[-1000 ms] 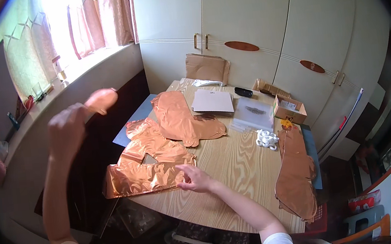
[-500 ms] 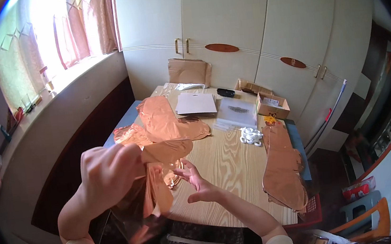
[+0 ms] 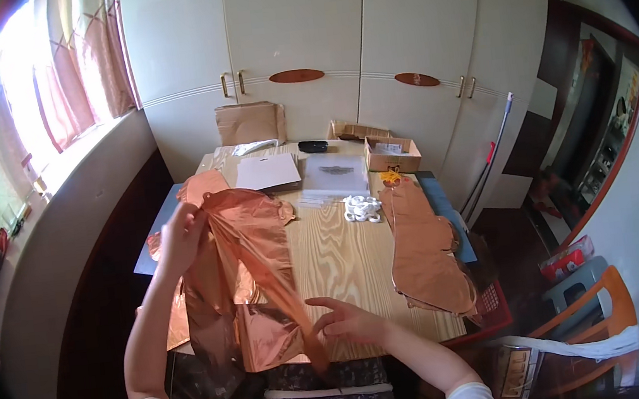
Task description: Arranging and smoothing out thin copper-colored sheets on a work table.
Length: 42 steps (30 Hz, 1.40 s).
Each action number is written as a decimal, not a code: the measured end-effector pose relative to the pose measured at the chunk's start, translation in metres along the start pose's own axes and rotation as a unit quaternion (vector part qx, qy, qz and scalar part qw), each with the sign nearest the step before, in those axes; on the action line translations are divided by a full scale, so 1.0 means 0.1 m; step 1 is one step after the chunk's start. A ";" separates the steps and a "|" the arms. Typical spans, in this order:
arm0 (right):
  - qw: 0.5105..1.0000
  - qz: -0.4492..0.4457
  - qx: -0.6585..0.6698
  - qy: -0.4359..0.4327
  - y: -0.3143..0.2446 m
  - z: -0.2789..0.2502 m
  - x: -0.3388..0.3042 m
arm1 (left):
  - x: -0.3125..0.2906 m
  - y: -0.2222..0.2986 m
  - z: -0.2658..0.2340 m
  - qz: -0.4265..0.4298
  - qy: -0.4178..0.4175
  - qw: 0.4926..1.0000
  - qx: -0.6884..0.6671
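Observation:
My left hand (image 3: pixel 185 233) is closed on the top edge of a flat, uninflated copper-coloured foil balloon (image 3: pixel 260 225), holding it up over the left side of the table. The shiny foil hangs in long folds down to the near table edge. My right hand (image 3: pixel 355 327) is beside the balloon's lower right edge, fingers apart, the index stretched towards the foil; whether it touches is unclear. Behind the held balloon, more copper foil (image 3: pixel 205 185) lies on the table, partly hidden. At the right edge rests a pile of flat copper foil balloons (image 3: pixel 425 254).
On the wooden table (image 3: pixel 338 264) are white ribbon coils (image 3: pixel 362 209), white cards (image 3: pixel 266 171), a clear plastic bag (image 3: pixel 336 176), a black object (image 3: pixel 312 146) and an open cardboard box (image 3: pixel 392 153). A red basket (image 3: pixel 495 309) and an orange chair (image 3: pixel 614 301) stand at the right.
My left hand has lifted away and forward, so the bunched foil now hangs spread out. My right hand has moved slightly right and down. The view has turned to the right.

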State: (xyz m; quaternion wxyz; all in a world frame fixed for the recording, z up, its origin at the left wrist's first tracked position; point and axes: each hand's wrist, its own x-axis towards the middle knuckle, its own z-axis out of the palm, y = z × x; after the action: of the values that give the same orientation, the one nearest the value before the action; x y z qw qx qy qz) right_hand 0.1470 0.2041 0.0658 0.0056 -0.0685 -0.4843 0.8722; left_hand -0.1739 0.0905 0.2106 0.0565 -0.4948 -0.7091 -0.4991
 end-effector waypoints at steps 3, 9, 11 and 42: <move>0.996 -0.019 -0.045 0.070 0.08 -0.20 -0.23 | -0.10 -0.42 0.48 -0.066 -0.076 0.995 0.019; 0.846 -0.179 -0.414 0.284 0.40 -0.35 -0.34 | -0.14 -0.95 1.19 -0.124 -0.149 0.978 0.074; 0.746 -0.211 -0.555 0.302 0.32 -0.18 -0.36 | -0.21 -1.26 1.41 -0.108 -0.144 0.977 0.114; 0.918 -0.145 -0.045 0.367 0.31 -0.18 -1.25 | -1.33 -0.55 1.51 0.230 -0.390 0.869 0.199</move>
State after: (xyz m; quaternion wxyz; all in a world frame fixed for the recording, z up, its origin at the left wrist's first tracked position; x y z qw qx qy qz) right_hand 0.2743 0.1930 0.0445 0.3062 -0.3127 -0.4915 0.7529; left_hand -0.0864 0.1197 0.0238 -0.0142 -0.7765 -0.6241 -0.0861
